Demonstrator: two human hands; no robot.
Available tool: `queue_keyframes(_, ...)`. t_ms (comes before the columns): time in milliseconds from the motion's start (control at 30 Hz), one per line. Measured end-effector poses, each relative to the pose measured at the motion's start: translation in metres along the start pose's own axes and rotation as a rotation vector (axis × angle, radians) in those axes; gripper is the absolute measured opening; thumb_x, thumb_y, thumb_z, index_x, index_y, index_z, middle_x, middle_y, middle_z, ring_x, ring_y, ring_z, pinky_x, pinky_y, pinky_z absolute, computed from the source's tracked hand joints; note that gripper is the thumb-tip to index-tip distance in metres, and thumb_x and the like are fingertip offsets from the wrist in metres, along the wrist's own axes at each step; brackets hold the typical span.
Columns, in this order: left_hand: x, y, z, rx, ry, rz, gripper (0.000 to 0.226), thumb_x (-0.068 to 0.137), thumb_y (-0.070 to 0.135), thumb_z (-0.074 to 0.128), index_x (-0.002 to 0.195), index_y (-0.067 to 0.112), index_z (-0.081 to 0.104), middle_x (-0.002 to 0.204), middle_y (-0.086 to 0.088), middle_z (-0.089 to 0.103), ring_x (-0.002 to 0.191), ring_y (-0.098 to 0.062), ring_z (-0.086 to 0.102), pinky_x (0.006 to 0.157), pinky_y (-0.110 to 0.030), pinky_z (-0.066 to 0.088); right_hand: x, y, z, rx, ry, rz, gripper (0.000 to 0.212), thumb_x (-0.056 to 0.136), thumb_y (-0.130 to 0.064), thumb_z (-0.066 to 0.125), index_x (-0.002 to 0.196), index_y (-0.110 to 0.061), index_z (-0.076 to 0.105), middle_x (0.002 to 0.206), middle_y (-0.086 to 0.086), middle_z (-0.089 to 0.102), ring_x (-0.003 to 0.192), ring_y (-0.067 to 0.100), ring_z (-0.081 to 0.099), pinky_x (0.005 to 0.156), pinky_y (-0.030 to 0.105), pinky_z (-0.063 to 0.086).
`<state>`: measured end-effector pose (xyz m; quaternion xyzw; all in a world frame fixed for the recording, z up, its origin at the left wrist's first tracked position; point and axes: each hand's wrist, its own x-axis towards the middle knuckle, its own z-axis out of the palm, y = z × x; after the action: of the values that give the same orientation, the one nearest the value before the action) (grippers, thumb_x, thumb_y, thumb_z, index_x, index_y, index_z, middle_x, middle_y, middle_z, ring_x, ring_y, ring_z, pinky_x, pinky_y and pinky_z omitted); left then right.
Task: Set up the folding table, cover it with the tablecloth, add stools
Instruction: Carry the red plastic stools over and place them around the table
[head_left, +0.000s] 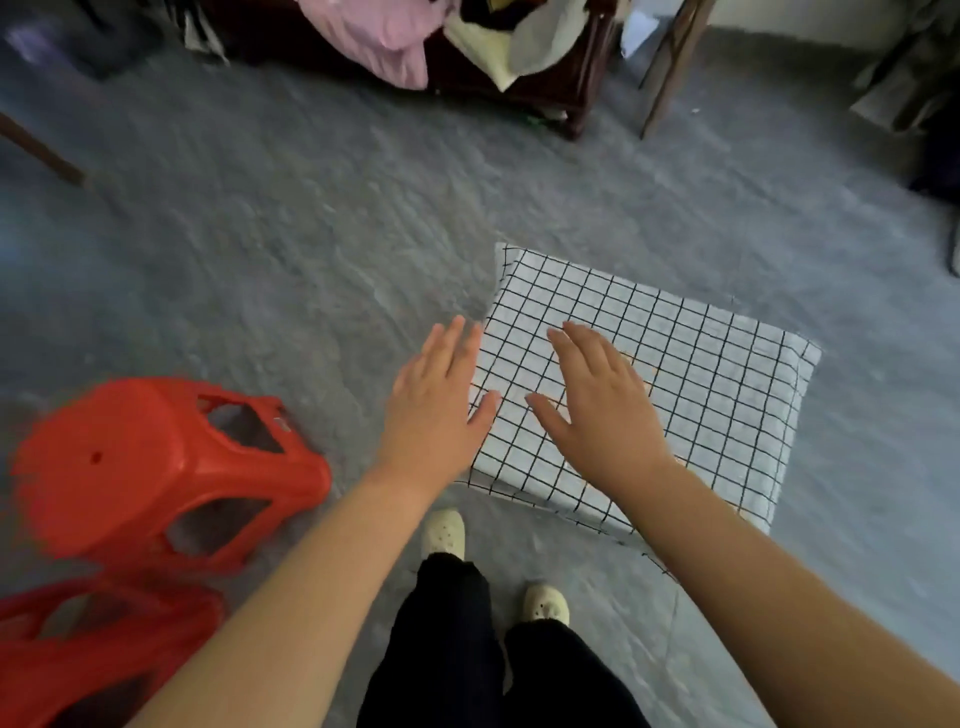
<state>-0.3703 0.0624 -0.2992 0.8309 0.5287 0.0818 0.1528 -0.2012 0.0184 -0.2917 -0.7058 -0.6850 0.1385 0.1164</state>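
A white tablecloth (675, 374) ruled with a black grid is seen draped over a low rectangular form right of centre, its edges folded down over the sides and its near corner trailing toward the grey concrete floor (260, 234); the support beneath is hidden by the fabric. Both hands are held out flat with fingers straight and slightly spread, nothing being gripped. The right hand (592, 405) is placed over the near left part of the cloth, while the left hand (441, 395) is positioned at the cloth's left edge, its thumb reaching across the checked fabric. Whether the palms are pressed on the cloth or held just above it cannot be told. Below the hands, two cream perforated clogs (444, 532) and black trousers (452, 649) are shown on the floor, just beside the cloth's near edge. Well apart to the left, a red plastic stool (156, 467) is seen tipped on its side, its seat turned leftward and its legs pointed toward the person, blurred in outline. A second red stool (93, 649) is partly cut off at the lower left corner, close under the first. At the far side of the room, dark wooden furniture (571, 78) is heaped with a pink cloth (374, 36) and cream fabric (483, 47), and slanted wooden legs (670, 67) are visible beside it.
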Motion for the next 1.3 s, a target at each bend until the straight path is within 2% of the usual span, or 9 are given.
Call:
queue_keyframes(100,-0.033,-0.004,-0.039,-0.016,0.108,-0.055,0.062,0.092,0.038,0.048,0.147,0.019,0.026,0.155,-0.002,0.021,0.143,-0.021,0.017,0.111,-0.040,0.021,-0.010,-0.045,-0.023,0.041,0.027,-0.068,0.067,0.092,-0.046,0.048,0.145,-0.010,0.030,0.152,0.008,0.029,0.142,0.025,0.023,0.114,0.034,0.016)
queue_keyframes(167,-0.054,-0.021,-0.058,-0.001,0.138,-0.128,0.061,0.090,0.043,0.039,0.145,0.016,0.033,0.153,-0.004,0.029,0.141,-0.024,0.024,0.109,-0.042,0.027,-0.009,-0.076,-0.030,0.058,0.018,-0.113,0.067,0.092,-0.047,0.047,0.145,-0.010,0.029,0.152,0.007,0.028,0.142,0.024,0.022,0.115,0.034,0.016)
queue_keyframes(367,-0.115,-0.126,-0.091,0.021,0.175,-0.417,0.064,0.085,0.046,0.034,0.141,0.014,0.039,0.148,-0.007,0.037,0.136,-0.026,0.035,0.106,-0.044,0.032,0.029,-0.187,0.004,0.061,-0.079,-0.301,0.073,0.086,-0.057,0.027,0.141,-0.010,0.036,0.148,0.007,0.035,0.138,0.024,0.031,0.111,0.038,0.029)
queue_keyframes(600,-0.194,-0.322,-0.102,-0.055,0.145,-0.806,0.071,0.080,0.048,0.030,0.140,0.011,0.041,0.147,-0.011,0.038,0.135,-0.030,0.037,0.103,-0.049,0.037,0.089,-0.360,0.130,0.089,-0.320,-0.425,0.076,0.084,-0.059,0.030,0.144,-0.011,0.032,0.151,0.006,0.031,0.140,0.021,0.026,0.113,0.032,0.020)
queue_keyframes(833,-0.233,-0.523,-0.056,-0.049,0.024,-0.974,0.071,0.079,0.047,0.037,0.138,0.006,0.042,0.143,-0.017,0.043,0.127,-0.035,0.046,0.094,-0.051,0.045,0.162,-0.491,0.298,0.197,-0.512,-0.269,0.065,0.093,-0.040,0.052,0.145,-0.008,0.028,0.151,0.010,0.030,0.141,0.021,0.024,0.114,0.029,0.015)
queue_keyframes(967,-0.228,-0.606,-0.014,-0.052,-0.079,-1.071,0.074,0.091,0.045,0.044,0.149,0.010,0.013,0.157,-0.012,0.008,0.144,-0.029,0.013,0.112,-0.046,0.020,0.200,-0.522,0.383,0.183,-0.581,-0.224,0.068,0.091,-0.041,0.053,0.144,-0.006,0.029,0.150,0.011,0.030,0.139,0.024,0.025,0.114,0.034,0.019)
queue_keyframes(1033,-0.221,-0.638,0.008,-0.052,-0.061,-1.095,0.078,0.092,0.049,0.043,0.150,0.012,0.006,0.158,-0.009,0.000,0.145,-0.027,0.005,0.114,-0.044,0.015,0.215,-0.528,0.416,0.173,-0.596,-0.194,0.072,0.090,-0.043,0.053,0.145,-0.006,0.025,0.152,0.011,0.025,0.140,0.025,0.021,0.114,0.037,0.021)
queue_keyframes(1167,-0.205,-0.691,0.045,-0.160,-0.006,-1.218,0.090,0.087,0.056,0.048,0.149,0.008,0.004,0.158,-0.012,0.001,0.144,-0.028,0.005,0.114,-0.043,0.015,0.238,-0.528,0.472,0.154,-0.628,-0.126,0.083,0.088,-0.043,0.058,0.148,-0.006,0.014,0.155,0.012,0.015,0.143,0.026,0.013,0.115,0.037,0.016)
queue_keyframes(1300,-0.191,-0.725,0.073,-0.518,0.329,-1.423,0.100,0.076,0.047,0.070,0.145,-0.005,0.019,0.150,-0.023,0.024,0.140,-0.030,0.021,0.115,-0.035,0.017,0.251,-0.505,0.511,0.120,-0.749,-0.092,0.096,0.082,-0.030,0.067,0.150,-0.008,0.002,0.157,0.010,0.008,0.145,0.024,0.009,0.116,0.035,0.011)
